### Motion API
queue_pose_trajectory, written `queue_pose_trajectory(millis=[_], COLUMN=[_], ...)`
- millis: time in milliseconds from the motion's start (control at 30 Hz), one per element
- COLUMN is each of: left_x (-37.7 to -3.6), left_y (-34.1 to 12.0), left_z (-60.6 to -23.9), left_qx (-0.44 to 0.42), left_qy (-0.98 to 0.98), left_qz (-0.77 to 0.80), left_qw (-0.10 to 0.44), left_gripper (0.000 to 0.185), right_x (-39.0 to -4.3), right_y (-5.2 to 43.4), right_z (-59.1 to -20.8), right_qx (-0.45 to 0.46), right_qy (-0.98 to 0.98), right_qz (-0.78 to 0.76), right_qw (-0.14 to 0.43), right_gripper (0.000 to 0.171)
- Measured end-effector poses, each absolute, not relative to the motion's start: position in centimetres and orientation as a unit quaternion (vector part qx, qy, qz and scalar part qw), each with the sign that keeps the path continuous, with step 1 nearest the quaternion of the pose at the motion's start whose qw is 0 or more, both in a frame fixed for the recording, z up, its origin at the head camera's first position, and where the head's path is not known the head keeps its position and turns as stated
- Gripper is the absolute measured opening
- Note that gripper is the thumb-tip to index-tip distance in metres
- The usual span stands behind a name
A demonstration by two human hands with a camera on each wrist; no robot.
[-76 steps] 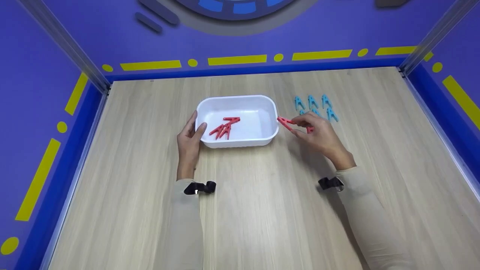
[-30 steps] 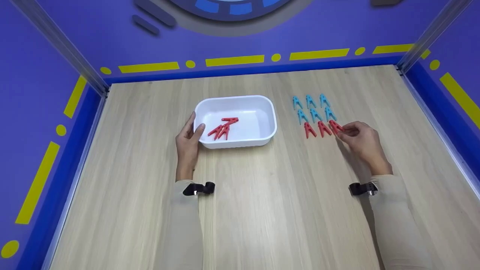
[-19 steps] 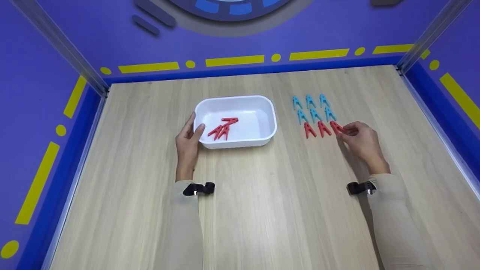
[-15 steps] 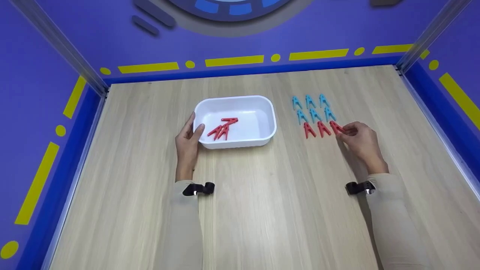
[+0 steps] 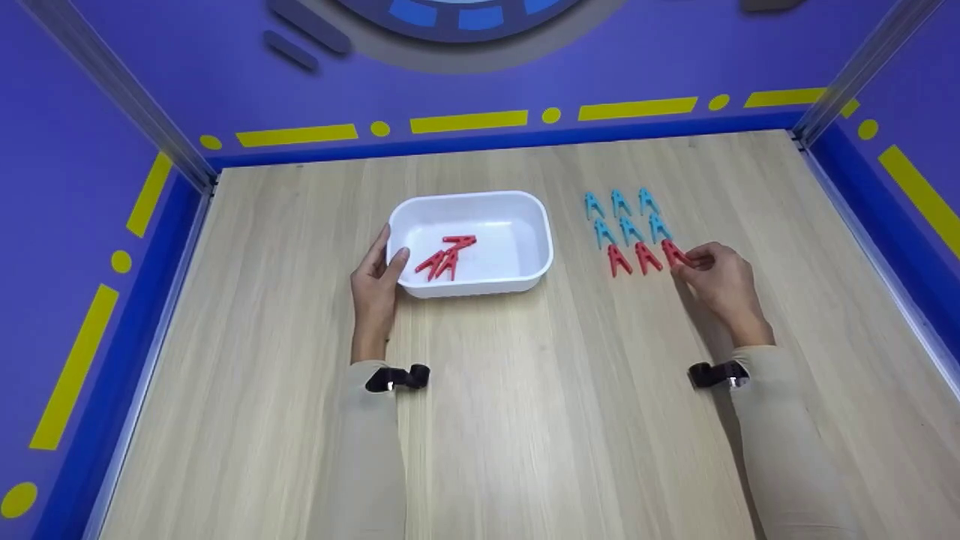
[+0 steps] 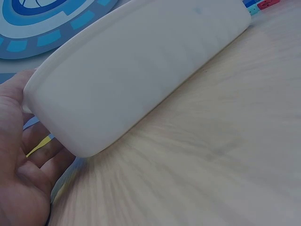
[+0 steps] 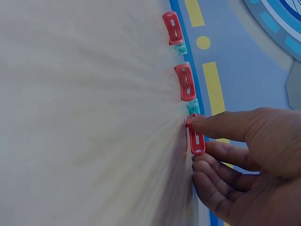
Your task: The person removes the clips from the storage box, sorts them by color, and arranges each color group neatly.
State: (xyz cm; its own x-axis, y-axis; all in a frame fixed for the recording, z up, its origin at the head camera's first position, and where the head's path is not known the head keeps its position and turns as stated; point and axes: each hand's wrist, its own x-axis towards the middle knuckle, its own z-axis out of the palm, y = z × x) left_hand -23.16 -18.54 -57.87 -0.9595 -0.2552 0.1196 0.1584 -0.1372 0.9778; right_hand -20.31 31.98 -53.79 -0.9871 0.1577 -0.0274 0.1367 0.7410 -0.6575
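A white tray (image 5: 541, 225) stands mid-table with three red clothespins (image 5: 448, 259) lying in it. My left hand (image 5: 386, 261) holds its left end, thumb over the rim; the left wrist view shows my left hand (image 6: 23, 179) against the tray's wall (image 6: 141, 80). To the right, several blue clothespins (image 5: 622, 214) lie in two rows. Below them is a row of red ones: the left pin (image 5: 617, 259), the middle pin (image 5: 646, 257) and the rightmost red clothespin (image 5: 673, 253). My right hand (image 5: 694, 264) pinches that last pin down on the table. In the right wrist view, my right hand (image 7: 207, 155) has its thumb on the pin (image 7: 196, 139).
The wooden table (image 5: 525, 390) is walled by purple panels with yellow marks on the left, back and right. Bare wood stretches in front of the tray and between my forearms. The right wall runs close behind the clothespin rows.
Over 2.5 s my right hand carried a red clothespin from beside the tray to the right end of the red row. In the last second it has barely moved. The left hand stayed put.
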Motion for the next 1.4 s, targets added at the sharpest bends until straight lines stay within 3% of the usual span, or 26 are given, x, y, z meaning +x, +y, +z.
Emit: queue_pose_trajectory(millis=[367, 667, 1167, 1400], left_x=[-23.1, -23.0, -23.2, -23.0], left_y=[-18.5, -18.7, -18.6, -18.7], left_z=[-57.7, -57.8, -57.5, -57.8], left_qx=[0.038, 0.031, 0.057, 0.047], left_qy=[-0.645, -0.648, -0.662, -0.666], left_qz=[-0.752, -0.749, -0.738, -0.734], left_qw=[0.133, 0.135, 0.116, 0.124], left_gripper=[0.060, 0.060, 0.059, 0.060], right_x=[-20.1, -20.4, -21.9, -22.2], right_y=[31.7, 30.3, 24.4, 20.6], right_z=[-53.7, -52.6, -51.7, -51.1], right_qx=[-0.081, -0.040, 0.048, 0.111], right_qy=[-0.932, -0.925, -0.885, -0.874], right_qz=[0.352, 0.365, 0.443, 0.456], right_qw=[0.023, 0.103, 0.138, 0.123], right_gripper=[0.035, 0.034, 0.027, 0.027])
